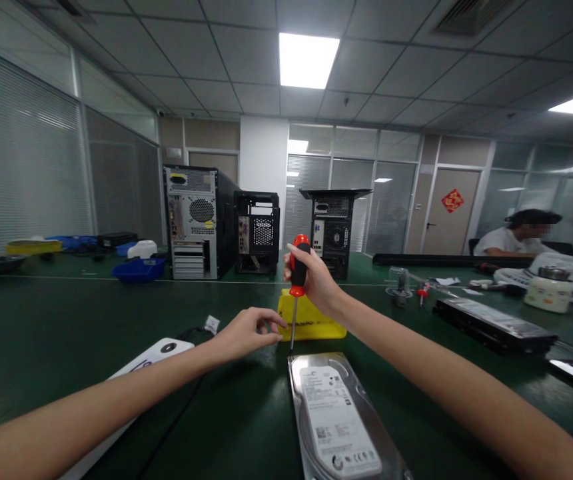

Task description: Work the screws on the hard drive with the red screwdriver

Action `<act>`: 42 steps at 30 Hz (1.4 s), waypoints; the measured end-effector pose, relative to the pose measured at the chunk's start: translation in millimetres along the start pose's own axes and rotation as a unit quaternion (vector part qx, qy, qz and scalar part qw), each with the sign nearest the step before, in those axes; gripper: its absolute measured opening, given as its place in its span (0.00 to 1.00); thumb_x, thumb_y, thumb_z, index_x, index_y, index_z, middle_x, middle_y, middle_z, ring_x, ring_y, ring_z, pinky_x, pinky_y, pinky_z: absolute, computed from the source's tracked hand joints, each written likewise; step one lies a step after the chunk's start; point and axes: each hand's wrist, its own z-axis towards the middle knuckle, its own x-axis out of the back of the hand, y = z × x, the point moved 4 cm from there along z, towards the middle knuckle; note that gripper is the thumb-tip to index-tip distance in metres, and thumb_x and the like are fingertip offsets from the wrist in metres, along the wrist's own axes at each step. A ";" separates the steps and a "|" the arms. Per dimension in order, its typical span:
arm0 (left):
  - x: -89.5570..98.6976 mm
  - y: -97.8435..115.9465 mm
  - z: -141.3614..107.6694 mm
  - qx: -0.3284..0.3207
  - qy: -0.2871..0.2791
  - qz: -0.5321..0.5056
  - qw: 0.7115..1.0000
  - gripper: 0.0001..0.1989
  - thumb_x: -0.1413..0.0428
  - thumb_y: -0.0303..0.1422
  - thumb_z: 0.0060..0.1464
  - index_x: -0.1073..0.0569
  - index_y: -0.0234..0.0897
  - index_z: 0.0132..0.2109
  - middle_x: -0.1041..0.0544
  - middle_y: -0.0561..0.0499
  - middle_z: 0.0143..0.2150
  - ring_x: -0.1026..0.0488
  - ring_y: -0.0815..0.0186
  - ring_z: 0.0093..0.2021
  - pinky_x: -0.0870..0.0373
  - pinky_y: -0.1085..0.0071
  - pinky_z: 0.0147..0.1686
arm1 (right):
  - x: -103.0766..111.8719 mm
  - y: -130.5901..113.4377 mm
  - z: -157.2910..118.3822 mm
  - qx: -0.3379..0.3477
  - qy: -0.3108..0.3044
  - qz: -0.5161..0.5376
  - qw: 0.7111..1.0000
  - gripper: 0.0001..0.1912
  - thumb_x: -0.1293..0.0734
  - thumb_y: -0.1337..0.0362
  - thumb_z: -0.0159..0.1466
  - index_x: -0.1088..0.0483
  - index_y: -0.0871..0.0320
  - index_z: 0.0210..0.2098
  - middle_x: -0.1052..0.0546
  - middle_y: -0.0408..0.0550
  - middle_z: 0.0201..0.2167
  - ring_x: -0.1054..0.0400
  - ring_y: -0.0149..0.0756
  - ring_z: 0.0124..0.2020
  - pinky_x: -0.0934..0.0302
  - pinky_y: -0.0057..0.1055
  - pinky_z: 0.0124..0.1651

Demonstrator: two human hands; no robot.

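My right hand (314,277) is wrapped round the red and black handle of a screwdriver (298,267), held upright. Its thin shaft points down, and the tip meets the far left corner of a hard drive (341,420). The drive lies label up on the green table in front of me. To the left of the shaft, my left hand (251,331) hovers with bent fingers apart and nothing visible in them. Just behind the screwdriver sits a yellow tray (324,320) with small dark pieces in it.
Computer cases (194,223) stand at the back. A white power strip (139,373) with a black cable lies at left, near a blue tray (139,269). On the right are more drives (496,323), another screwdriver (422,293) and a cream pot (547,293). Another person (509,237) sits far right.
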 end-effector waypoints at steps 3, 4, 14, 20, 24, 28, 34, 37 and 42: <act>-0.4 -1.1 1.5 0.003 0.002 0.002 1.000 0.16 0.47 0.36 0.47 0.27 0.33 0.43 0.27 0.51 0.31 0.33 0.68 0.30 0.37 0.75 0.30 | 2.4 1.2 -0.9 -0.023 0.000 0.015 1.000 0.13 0.34 0.56 0.53 0.39 0.57 0.31 0.33 0.37 0.23 0.39 0.25 0.20 0.42 0.24 0.24; -0.6 -1.3 1.9 0.003 0.002 0.002 1.000 0.16 0.47 0.35 0.47 0.27 0.33 0.43 0.27 0.51 0.31 0.33 0.68 0.30 0.37 0.75 0.30 | 2.4 2.0 -1.2 -0.030 -0.004 0.018 0.999 0.13 0.35 0.55 0.53 0.38 0.57 0.32 0.33 0.38 0.23 0.39 0.25 0.20 0.42 0.24 0.24; 0.1 1.1 0.4 -0.004 0.011 0.014 1.000 0.14 0.49 0.35 0.49 0.26 0.35 0.42 0.26 0.52 0.32 0.33 0.68 0.31 0.38 0.75 0.32 | -2.1 5.7 2.1 0.042 0.031 -0.042 0.998 0.22 0.30 0.59 0.49 0.48 0.54 0.35 0.34 0.33 0.19 0.41 0.23 0.17 0.42 0.23 0.23; -1.3 2.5 -0.4 -0.002 0.001 0.015 1.000 0.14 0.49 0.35 0.49 0.27 0.35 0.42 0.26 0.52 0.33 0.33 0.68 0.31 0.39 0.75 0.32 | 0.6 -1.8 3.0 0.075 0.051 -0.027 0.996 0.21 0.32 0.59 0.52 0.49 0.53 0.36 0.34 0.34 0.22 0.41 0.23 0.17 0.43 0.23 0.23; -1.7 1.8 -0.5 0.001 0.000 0.022 1.000 0.14 0.49 0.35 0.50 0.27 0.36 0.42 0.26 0.52 0.33 0.32 0.68 0.32 0.38 0.75 0.32 | 6.0 -23.9 8.4 0.106 0.066 -0.037 0.991 0.19 0.33 0.59 0.53 0.49 0.52 0.36 0.35 0.35 0.24 0.43 0.22 0.18 0.43 0.24 0.23; -0.7 0.0 -2.1 -0.002 0.000 0.054 0.999 0.14 0.50 0.36 0.50 0.27 0.37 0.43 0.26 0.52 0.36 0.32 0.67 0.33 0.38 0.75 0.32 | 15.6 -66.3 5.9 0.143 0.038 -0.230 0.962 0.22 0.36 0.58 0.55 0.50 0.48 0.44 0.36 0.36 0.22 0.43 0.25 0.16 0.48 0.24 0.19; 0.1 1.9 -7.2 -0.033 0.015 0.167 0.985 0.11 0.50 0.35 0.51 0.27 0.41 0.40 0.27 0.52 0.37 0.32 0.67 0.33 0.39 0.74 0.32 | 39.8 -69.2 -36.1 0.031 -0.211 -0.671 0.710 0.19 0.35 0.61 0.55 0.38 0.56 0.46 0.31 0.48 0.38 0.35 0.38 0.37 0.41 0.36 0.40; -0.5 1.8 -8.2 -0.024 0.005 0.190 0.981 0.09 0.49 0.35 0.50 0.27 0.41 0.37 0.27 0.52 0.35 0.32 0.67 0.32 0.39 0.73 0.31 | 64.5 -48.8 -58.9 -0.054 -0.232 -0.713 0.660 0.19 0.38 0.59 0.57 0.39 0.58 0.47 0.30 0.51 0.40 0.35 0.40 0.41 0.41 0.36 0.42; 1.8 -2.4 -8.5 0.006 -0.007 0.202 0.979 0.09 0.49 0.37 0.49 0.27 0.41 0.35 0.26 0.52 0.34 0.31 0.66 0.33 0.39 0.73 0.31 | 86.0 -20.4 -77.3 -0.128 -0.247 -0.777 0.565 0.20 0.41 0.56 0.58 0.40 0.58 0.48 0.30 0.55 0.44 0.33 0.45 0.44 0.39 0.39 0.42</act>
